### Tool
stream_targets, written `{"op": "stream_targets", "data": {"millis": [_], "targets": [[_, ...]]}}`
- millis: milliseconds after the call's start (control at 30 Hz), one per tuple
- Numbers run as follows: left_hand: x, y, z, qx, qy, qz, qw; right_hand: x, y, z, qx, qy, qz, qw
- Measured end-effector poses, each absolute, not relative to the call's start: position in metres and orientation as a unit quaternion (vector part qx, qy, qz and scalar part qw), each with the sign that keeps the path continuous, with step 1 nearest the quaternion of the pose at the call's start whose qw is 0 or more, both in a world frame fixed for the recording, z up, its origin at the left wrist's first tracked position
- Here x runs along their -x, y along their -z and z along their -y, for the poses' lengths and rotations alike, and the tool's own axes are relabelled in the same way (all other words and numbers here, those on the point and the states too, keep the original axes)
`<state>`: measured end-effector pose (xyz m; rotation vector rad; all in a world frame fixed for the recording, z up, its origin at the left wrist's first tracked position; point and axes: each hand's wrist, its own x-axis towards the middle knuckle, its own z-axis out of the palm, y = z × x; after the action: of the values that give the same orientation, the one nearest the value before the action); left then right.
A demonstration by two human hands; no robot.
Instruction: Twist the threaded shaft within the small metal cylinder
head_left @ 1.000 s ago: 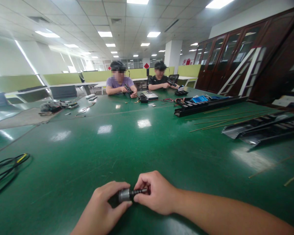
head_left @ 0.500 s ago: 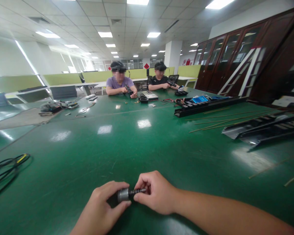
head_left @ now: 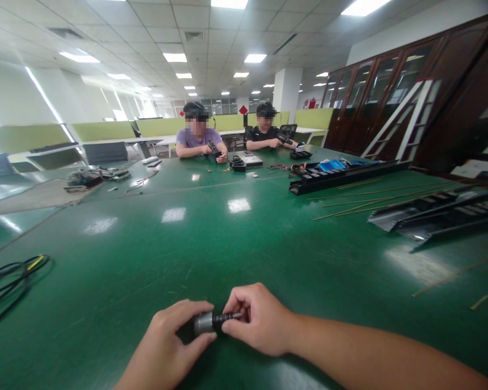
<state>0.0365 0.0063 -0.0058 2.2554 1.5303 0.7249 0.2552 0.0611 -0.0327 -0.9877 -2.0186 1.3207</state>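
Observation:
Close to the front edge of the view, my left hand [head_left: 168, 341] grips a short silver metal cylinder [head_left: 204, 323] between thumb and fingers. A dark, ribbed shaft [head_left: 219, 319] sticks out of the cylinder's right side, lying roughly level. My right hand [head_left: 260, 319] pinches the thin tip of that shaft between thumb and forefinger. Both hands are just above the green tabletop [head_left: 187, 249]. The cylinder's left end is partly hidden behind my left hand, and the other fingers of my right hand are curled in.
Coiled black cable [head_left: 18, 279] lies at left. On the right are black metal channels [head_left: 431, 216] and thin rods [head_left: 361, 206]. Across the table, two people [head_left: 197, 138] hold dark power-drill-like tools. A stepladder [head_left: 410, 116] stands by the cabinets.
The cylinder and my left hand have shifted very slightly left. My right hand looks unmoved, and both hands keep their hold.

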Motion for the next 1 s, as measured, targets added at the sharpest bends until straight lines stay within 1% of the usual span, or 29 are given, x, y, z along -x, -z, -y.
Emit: {"op": "stream_targets", "data": {"millis": [267,600,1000], "targets": [[-0.0336,0.0078,-0.0055,-0.789,-0.266,-0.529,0.162,-0.2553,0.0279,-0.061,0.355,-0.507,0.739,0.266],[-0.0342,0.008,-0.0067,-0.792,-0.268,-0.526,0.155,-0.2558,0.0307,-0.0612,0.357,-0.488,0.747,0.276],[-0.0351,0.0053,-0.0073,-0.791,-0.267,-0.528,0.156,-0.2553,0.03,-0.0611,0.363,-0.501,0.737,0.273]]}}
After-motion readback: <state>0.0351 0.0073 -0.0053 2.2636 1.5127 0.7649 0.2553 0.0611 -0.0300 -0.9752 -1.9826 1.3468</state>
